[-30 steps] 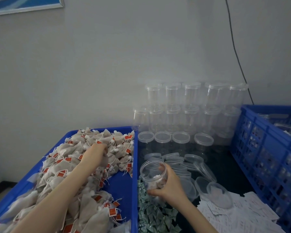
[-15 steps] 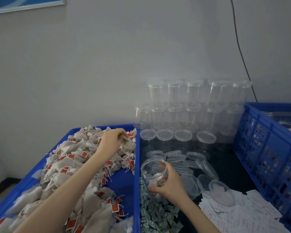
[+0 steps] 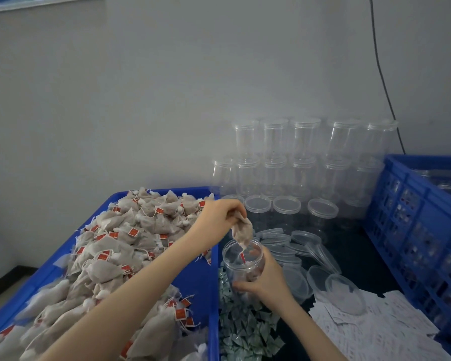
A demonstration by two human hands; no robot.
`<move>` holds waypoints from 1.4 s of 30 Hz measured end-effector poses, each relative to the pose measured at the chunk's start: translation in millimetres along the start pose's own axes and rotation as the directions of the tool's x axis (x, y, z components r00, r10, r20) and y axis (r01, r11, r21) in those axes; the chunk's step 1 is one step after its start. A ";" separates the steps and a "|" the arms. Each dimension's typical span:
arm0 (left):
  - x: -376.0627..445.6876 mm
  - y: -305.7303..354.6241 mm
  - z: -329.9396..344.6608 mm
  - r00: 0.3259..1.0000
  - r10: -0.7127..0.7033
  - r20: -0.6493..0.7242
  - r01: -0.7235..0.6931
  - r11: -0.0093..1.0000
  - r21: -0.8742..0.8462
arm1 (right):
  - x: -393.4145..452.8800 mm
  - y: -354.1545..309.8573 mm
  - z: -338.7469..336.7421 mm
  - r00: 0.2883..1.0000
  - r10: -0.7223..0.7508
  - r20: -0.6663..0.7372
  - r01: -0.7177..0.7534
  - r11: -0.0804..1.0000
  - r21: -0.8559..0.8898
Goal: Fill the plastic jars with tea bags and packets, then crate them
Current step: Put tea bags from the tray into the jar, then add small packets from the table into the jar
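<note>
My left hand [image 3: 219, 217] pinches a beige tea bag [image 3: 242, 231] by its top, and the bag hangs just above the mouth of a clear plastic jar [image 3: 242, 264]. Its red tag dangles inside the jar. My right hand [image 3: 267, 281] grips that open jar from the right, tilted slightly, with a few tea bags inside it. A heap of tea bags with red tags [image 3: 120, 246] fills the blue tray [image 3: 214, 308] on the left. Small green packets [image 3: 242, 324] lie below the jar.
Stacked lidded empty jars [image 3: 297, 157] stand against the wall. Loose clear lids [image 3: 305, 246] lie on the dark table. White paper slips [image 3: 370, 329] are spread at the lower right. A blue perforated crate [image 3: 417, 225] stands at the right edge.
My left hand lifted a tea bag out of the heap and carried it right, over the jar. My right hand kept hold of the jar.
</note>
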State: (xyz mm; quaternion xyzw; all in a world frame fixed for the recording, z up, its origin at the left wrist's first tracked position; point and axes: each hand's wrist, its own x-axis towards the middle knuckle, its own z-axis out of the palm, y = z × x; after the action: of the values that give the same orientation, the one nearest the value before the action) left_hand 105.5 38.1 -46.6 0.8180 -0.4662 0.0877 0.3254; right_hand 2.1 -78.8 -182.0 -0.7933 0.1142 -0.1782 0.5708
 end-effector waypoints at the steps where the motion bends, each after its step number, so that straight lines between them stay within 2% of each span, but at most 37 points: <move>1: -0.9 0.3 4.9 0.999 0.002 0.038 -0.002 1.000 0.011 | 0.3 0.0 -0.2 1.000 -0.002 -0.007 0.002 1.000 0.003; 6: -0.9 2.3 26.8 0.961 0.018 0.277 -0.033 0.998 0.047 | 2.1 3.4 -3.2 0.999 -0.013 -0.046 0.013 1.000 0.003; 11: -0.1 4.7 42.9 0.921 -0.015 0.390 0.001 0.999 0.037 | 3.4 6.7 -4.0 0.999 -0.009 -0.053 0.009 1.000 -0.001; 22: 1.5 6.0 42.9 0.882 -0.073 0.466 -0.029 0.978 0.208 | 3.5 12.7 -7.6 0.998 -0.017 -0.062 0.019 1.000 0.019; 28: 6.3 8.0 32.7 0.914 -0.051 0.403 -0.054 0.968 0.245 | 0.8 10.8 -7.9 0.997 -0.040 -0.071 0.040 0.999 0.000; 36: 4.7 16.4 54.2 0.799 -0.094 0.594 -0.170 0.912 0.374 | 0.5 9.5 -6.2 0.993 -0.063 -0.103 0.060 0.997 -0.039; 40: 7.4 21.2 53.2 0.730 -0.091 0.678 -0.220 0.907 0.359 | -3.3 10.5 -9.8 0.994 -0.049 -0.102 0.045 0.998 -0.037; 42: 8.5 23.1 53.1 0.739 -0.108 0.665 -0.208 0.902 0.378 | -5.3 10.5 -13.0 0.994 -0.041 -0.103 0.037 0.999 -0.039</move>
State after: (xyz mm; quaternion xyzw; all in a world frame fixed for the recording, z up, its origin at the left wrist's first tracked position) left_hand 82.8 -8.7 -73.4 0.8313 -0.5432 -0.1039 -0.0549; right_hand -7.8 -91.4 -189.0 -0.7956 0.1313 -0.2280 0.5457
